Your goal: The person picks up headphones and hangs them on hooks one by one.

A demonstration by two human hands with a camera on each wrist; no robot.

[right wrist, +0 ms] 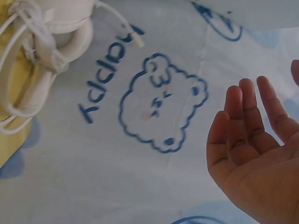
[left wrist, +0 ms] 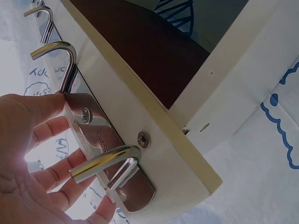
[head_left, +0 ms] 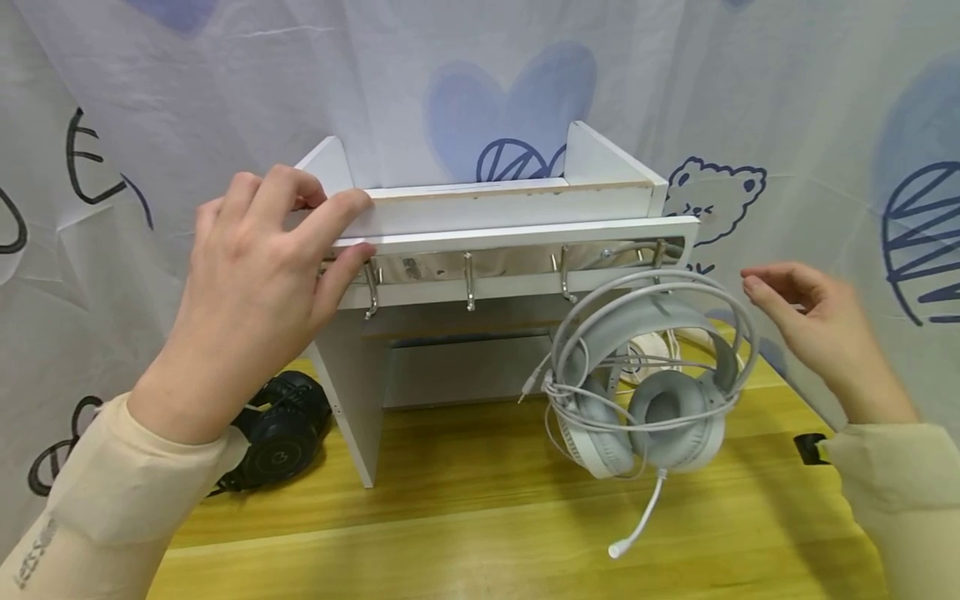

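Observation:
A white desktop shelf (head_left: pixel 517 208) carries a metal hook rail (head_left: pixel 502 260) along its front. At the rail's left end my left hand (head_left: pixel 255 242) grips the shelf's front board, thumb in front and fingers over the top edge. The left wrist view shows its fingers close to a curved hook (left wrist: pixel 110 163). From the rightmost hook hangs a grey-white headset (head_left: pixel 678 425) with its cable looped round it and its microphone pointing down. Just right of the headset my right hand (head_left: pixel 832 325) is held in the air, fingers loosely bent, holding nothing.
A black headset (head_left: pixel 281 442) lies on the yellow wooden table (head_left: pixel 465 542), left of the shelf. Behind the hanging headset, more white gear with a cable (head_left: pixel 648 354) is partly hidden. A printed curtain (head_left: pixel 510 50) surrounds the table. A small black object (head_left: pixel 810 448) is near the right sleeve.

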